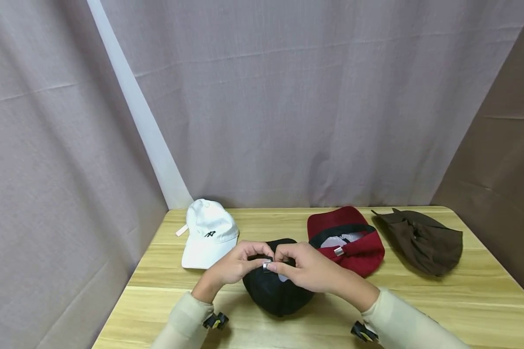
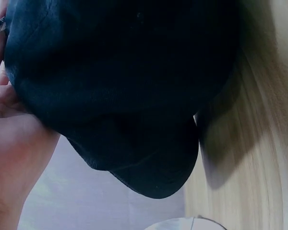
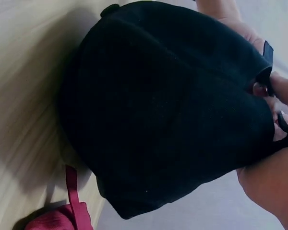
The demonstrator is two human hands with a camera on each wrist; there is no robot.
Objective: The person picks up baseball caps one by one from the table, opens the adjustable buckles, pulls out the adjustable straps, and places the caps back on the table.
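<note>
pinched by the left hand [image 1: 239,263] and the right hand [image 1: 309,266] is the rear strap [image 3: 268,50] of a black baseball cap [image 1: 279,294], at its silver buckle [image 1: 266,267]. at left on the wooden table [image 1: 153,295], a white baseball cap [image 1: 214,222] is set – the black one is held mid-table – then a dark red baseball cap [image 1: 367,256] is laid near it, a brown hat [image 1: 423,242] farthest right.

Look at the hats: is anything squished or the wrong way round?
Yes, the dark brown cap on the right looks slumped and creased, while the white baseball cap sits crown up. The red baseball cap looks odd too, because its opening shows. I see nothing spilled.
</note>
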